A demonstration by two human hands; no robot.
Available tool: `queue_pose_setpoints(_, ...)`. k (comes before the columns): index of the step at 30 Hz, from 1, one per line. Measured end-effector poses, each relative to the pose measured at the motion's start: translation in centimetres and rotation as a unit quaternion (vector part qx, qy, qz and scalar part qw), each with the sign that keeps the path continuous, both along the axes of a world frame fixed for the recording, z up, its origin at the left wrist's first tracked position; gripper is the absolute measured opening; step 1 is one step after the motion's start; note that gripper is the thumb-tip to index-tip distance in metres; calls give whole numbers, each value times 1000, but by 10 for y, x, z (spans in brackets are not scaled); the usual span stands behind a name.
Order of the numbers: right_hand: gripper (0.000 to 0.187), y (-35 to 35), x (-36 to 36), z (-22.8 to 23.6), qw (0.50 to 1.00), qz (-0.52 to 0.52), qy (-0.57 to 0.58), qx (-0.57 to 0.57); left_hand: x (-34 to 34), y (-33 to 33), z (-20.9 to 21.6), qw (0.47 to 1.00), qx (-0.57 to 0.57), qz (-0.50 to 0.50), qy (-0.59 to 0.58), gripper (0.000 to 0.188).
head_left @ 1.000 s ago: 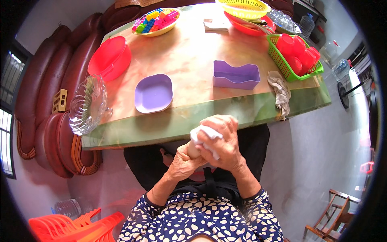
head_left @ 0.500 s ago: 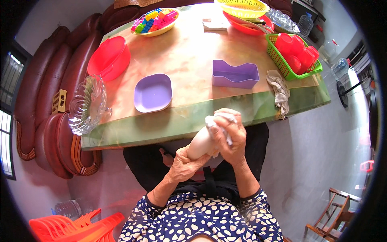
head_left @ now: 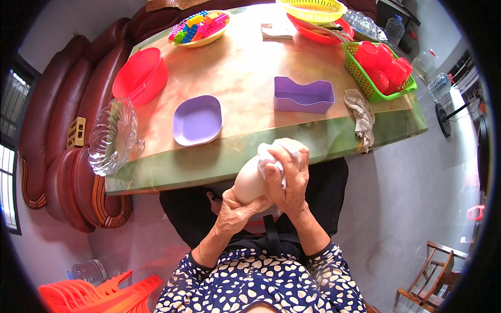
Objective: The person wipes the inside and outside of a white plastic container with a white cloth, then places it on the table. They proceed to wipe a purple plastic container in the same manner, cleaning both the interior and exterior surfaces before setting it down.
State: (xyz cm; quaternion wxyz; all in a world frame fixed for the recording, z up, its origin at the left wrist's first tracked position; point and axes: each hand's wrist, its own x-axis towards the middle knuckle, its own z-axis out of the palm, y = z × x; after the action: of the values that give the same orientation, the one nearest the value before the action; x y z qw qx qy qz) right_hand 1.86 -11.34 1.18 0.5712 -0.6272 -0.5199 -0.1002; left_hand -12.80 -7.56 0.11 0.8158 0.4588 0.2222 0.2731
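Over the near edge of the table, a smooth cream-white rounded vessel (head_left: 248,183) is held tilted between my two hands. My left hand (head_left: 235,211) is closed around its lower end, the thumb lying along its side. A white cloth (head_left: 272,159) is bunched in my right hand (head_left: 290,180), which presses it against the vessel's upper end. That upper end is covered by the cloth and fingers, so the vessel's exact kind does not show. Beyond my hands stand a shallow purple dish (head_left: 198,120) and a purple open box (head_left: 304,96) with a dipped side.
On the table (head_left: 235,62) are a red basin (head_left: 140,75), a clear glass bowl (head_left: 112,136), a bowl of toy bricks (head_left: 198,28), a yellow basket (head_left: 313,9), a green basket (head_left: 362,75) with red cups, and a crumpled striped cloth (head_left: 361,117) at the right edge.
My right hand and the white cloth have shifted slightly left on the vessel. The vessel has moved a little left and more of its rounded side shows. Both hands still grip.
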Motion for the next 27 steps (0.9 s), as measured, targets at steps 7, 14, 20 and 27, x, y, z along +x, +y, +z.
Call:
queue_pose_setpoints(7, 48, -16, -9, -13, 997, -12, -27, -75, 2, 3, -3, 990, -92, 31, -105, 43)
queue_pose_setpoints(14, 57, -44, -24, -21, 971, 87, -138, -173, -2, 9, -12, 982, -129, 66, -124, 42)
queue_pose_setpoints(20, 55, -56, -9, -6, 975, 193, 25, -109, -3, 16, -7, 985, -124, 83, -86, 42)
queue_pose_setpoints(27, 33, -15, 13, 6, 948, -75, 289, 113, 4, 2, -9, 987, -133, 60, -61, 46)
